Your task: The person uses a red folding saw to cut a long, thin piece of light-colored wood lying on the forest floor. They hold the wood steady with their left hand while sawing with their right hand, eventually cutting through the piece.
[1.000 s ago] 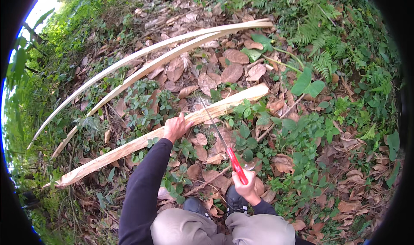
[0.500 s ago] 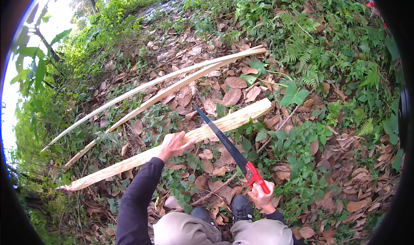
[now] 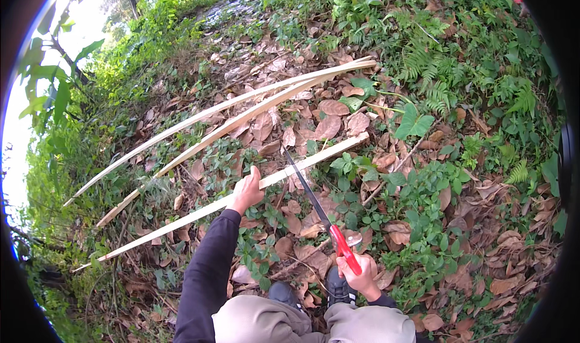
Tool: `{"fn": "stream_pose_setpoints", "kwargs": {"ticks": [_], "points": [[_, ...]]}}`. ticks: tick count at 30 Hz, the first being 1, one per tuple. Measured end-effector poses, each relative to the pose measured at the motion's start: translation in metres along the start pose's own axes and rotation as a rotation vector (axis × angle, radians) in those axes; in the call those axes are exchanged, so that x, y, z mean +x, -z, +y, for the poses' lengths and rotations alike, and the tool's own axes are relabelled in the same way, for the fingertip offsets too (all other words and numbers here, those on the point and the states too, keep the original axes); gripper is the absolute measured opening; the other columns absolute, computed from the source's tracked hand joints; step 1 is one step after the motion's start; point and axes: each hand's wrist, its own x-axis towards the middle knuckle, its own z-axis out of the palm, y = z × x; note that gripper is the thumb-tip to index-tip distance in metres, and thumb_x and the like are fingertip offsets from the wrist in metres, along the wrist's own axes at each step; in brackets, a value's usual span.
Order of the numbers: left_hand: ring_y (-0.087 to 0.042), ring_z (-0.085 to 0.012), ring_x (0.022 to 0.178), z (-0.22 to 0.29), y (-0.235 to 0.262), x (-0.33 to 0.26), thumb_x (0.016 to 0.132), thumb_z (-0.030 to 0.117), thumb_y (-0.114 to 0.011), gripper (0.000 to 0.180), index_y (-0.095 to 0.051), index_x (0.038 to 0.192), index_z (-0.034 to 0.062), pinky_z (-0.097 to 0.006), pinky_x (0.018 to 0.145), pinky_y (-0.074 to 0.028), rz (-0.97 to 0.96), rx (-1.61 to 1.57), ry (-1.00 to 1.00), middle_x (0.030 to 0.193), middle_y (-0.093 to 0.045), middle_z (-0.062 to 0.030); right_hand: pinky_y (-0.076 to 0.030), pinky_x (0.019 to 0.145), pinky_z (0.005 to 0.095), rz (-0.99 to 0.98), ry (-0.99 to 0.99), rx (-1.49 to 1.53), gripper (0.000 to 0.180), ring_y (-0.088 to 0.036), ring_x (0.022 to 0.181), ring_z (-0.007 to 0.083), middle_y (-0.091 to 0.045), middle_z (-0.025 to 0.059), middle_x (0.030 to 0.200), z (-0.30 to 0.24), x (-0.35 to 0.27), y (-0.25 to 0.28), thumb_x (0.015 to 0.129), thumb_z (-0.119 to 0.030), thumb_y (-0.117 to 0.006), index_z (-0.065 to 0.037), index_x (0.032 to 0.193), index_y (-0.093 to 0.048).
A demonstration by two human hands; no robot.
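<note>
A long pale strip of split wood (image 3: 181,220) slants up from the lower left toward the middle right, a narrow side facing up. My left hand (image 3: 246,190) is closed around it near its middle, thumb pointing up. In my right hand (image 3: 362,276), fingers wrapped round the red handle, is a hand saw (image 3: 311,198) with a dark tapering blade. The blade crosses the wood strip to the right of my left hand, its tip beyond the far side. Whether the teeth touch the wood I cannot tell.
Beyond lie two more long wood strips, one farther back (image 3: 241,96) and one nearer (image 3: 199,145), meeting at their right ends. Dry brown leaves (image 3: 328,127), low green plants and ferns (image 3: 420,62) cover the ground. A thin stick (image 3: 393,174) lies right of the saw. My shoes (image 3: 340,287) are below.
The held strip has turned from its broad face to a narrow side. My left hand has rolled with it, thumb now up. The saw has tilted and still crosses the strip.
</note>
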Motion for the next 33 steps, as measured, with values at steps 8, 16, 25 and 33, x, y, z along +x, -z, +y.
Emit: {"fn": "stream_pose_setpoints", "kwargs": {"ticks": [8, 16, 25, 33], "points": [[-0.069, -0.0448, 0.087, -0.009, -0.019, -0.016, 0.080, 0.049, -0.067, 0.058, -0.055, 0.108, -0.0010, -0.051, 0.082, -0.055, -0.280, 0.178, -0.073, 0.092, -0.070, -0.0260, -0.034, 0.042, 0.0257, 0.084, -0.005, 0.007, 0.029, -0.049, 0.044, 0.0081, -0.054, 0.0007, 0.053, 0.014, -0.036, 0.035, 0.094, -0.010, -0.066, 0.001, 0.068, -0.061], [-0.070, -0.0436, 0.079, -0.020, -0.027, -0.030, 0.078, 0.064, -0.073, 0.069, -0.057, 0.100, 0.0009, -0.051, 0.072, -0.056, -0.089, 0.230, -0.089, 0.080, -0.070, -0.0237, -0.037, 0.044, 0.0296, 0.086, 0.162, -0.089, 0.029, -0.051, 0.045, 0.0108, -0.055, 0.0018, 0.052, 0.005, -0.012, 0.008, 0.089, -0.006, -0.065, -0.002, 0.062, -0.057], [-0.068, -0.0471, 0.076, -0.009, -0.040, -0.028, 0.086, 0.078, -0.054, 0.078, -0.055, 0.090, -0.0004, -0.053, 0.072, -0.053, -0.061, 0.149, -0.031, 0.077, -0.068, -0.0266, -0.040, 0.046, 0.0360, 0.072, 0.322, -0.229, 0.023, -0.055, 0.042, 0.0219, -0.051, 0.0091, 0.051, 0.037, 0.064, -0.038, 0.087, -0.008, -0.069, -0.001, 0.067, -0.059], [-0.067, -0.0465, 0.073, -0.021, -0.045, -0.026, 0.088, 0.074, -0.056, 0.073, -0.056, 0.087, 0.0004, -0.053, 0.069, -0.053, -0.001, 0.121, -0.050, 0.074, -0.067, -0.0260, -0.039, 0.046, 0.0345, 0.071, 0.291, -0.232, 0.023, -0.054, 0.042, 0.0215, -0.052, 0.0090, 0.051, 0.049, 0.077, -0.052, 0.089, -0.007, -0.068, -0.001, 0.068, -0.059]]}}
